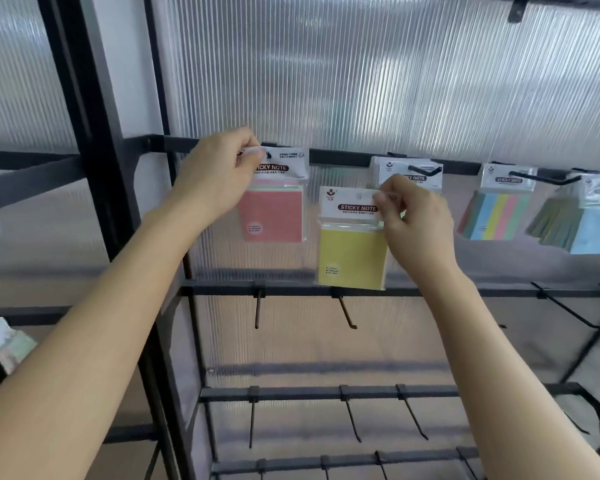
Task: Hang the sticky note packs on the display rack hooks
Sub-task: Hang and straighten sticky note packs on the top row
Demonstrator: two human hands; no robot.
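Note:
My left hand point(219, 174) pinches the top left corner of a pink sticky note pack point(274, 213) held up against the top rail point(340, 157) of the black display rack. My right hand point(413, 220) pinches the header of a yellow sticky note pack point(352, 251), which hangs in the air below the top rail. Behind my right hand a white-headed pack point(409, 171) hangs on a black hook point(426, 169). Whether the pink pack sits on a hook is hidden by my fingers.
Two striped multicolour packs point(496, 213) point(579, 226) hang on hooks at the right of the top rail. Lower rails carry bare hooks point(257, 310) point(347, 313) point(352, 420). A ribbed translucent panel backs the rack, and a black upright post point(94, 133) stands at the left.

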